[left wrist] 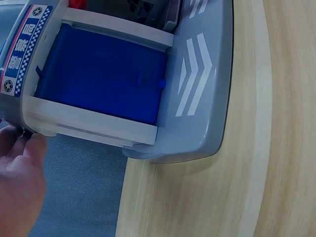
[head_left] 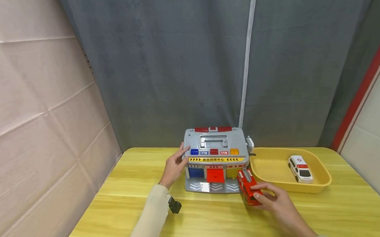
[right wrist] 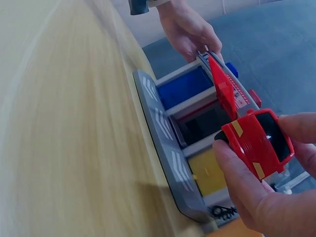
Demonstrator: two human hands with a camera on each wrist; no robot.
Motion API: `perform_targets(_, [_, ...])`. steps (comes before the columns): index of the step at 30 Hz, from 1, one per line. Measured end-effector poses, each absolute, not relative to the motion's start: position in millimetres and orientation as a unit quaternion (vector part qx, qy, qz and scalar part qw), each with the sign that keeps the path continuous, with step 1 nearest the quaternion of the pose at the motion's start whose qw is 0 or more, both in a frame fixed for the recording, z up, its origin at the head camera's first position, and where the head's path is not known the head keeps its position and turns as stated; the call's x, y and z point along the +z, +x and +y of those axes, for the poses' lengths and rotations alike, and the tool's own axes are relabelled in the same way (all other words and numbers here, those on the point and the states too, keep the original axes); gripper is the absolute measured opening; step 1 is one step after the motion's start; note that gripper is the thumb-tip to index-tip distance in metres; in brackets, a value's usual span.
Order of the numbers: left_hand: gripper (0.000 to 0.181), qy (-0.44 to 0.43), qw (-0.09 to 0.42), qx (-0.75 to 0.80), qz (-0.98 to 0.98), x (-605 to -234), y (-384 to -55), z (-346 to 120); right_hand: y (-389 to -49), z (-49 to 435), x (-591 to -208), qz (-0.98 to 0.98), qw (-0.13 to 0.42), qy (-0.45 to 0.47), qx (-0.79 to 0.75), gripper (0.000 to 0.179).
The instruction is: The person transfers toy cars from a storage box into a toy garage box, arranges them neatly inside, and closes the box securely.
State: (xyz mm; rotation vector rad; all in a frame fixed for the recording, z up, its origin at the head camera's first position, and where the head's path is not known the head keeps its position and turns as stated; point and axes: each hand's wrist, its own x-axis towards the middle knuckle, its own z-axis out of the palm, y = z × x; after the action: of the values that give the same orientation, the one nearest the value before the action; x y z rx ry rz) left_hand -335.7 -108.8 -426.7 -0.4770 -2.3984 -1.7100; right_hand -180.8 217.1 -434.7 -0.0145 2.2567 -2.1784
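A grey toy emergency station [head_left: 215,159] stands on the table, with a blue door [left wrist: 101,74], a red door [right wrist: 224,89] and a yellow door [right wrist: 207,170] along its front. The red middle door is swung up, leaving a dark bay beneath it; the blue and yellow ones are down. My left hand [head_left: 174,167] grips the station's left side at the roof edge; its fingertips are partly hidden. In my right hand [head_left: 274,199] is a red toy fire truck [head_left: 248,186], pinched between thumb and fingers, in front of the station's right end.
To the right of the station is a yellow tray [head_left: 268,161] holding a white toy ambulance [head_left: 300,168]. A grey curtain [head_left: 175,69] hangs behind the wooden table [head_left: 117,210]. The station's grey ramp [left wrist: 207,103] has white arrow marks.
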Motion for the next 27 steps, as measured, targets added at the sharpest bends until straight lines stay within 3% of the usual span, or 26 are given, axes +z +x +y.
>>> perform_targets(14, [0.044,-0.151,0.07,-0.559,-0.812,-426.5,-336.9,-108.3,-188.6,189.7,-452.5,0.685,0.05,-0.036,-0.726,0.035])
perform_targets(21, [0.043,-0.158,0.072,-0.572,-0.802,-425.7,-334.7,-108.4,-195.0,166.8,-449.6,0.67,0.058,0.026,-0.739,0.031])
perform_targets(27, [0.042,-0.159,0.07,-0.566,-0.806,-424.8,-335.3,-109.7,-203.3,150.6,-449.8,0.659,0.056,0.025,-0.749,0.03])
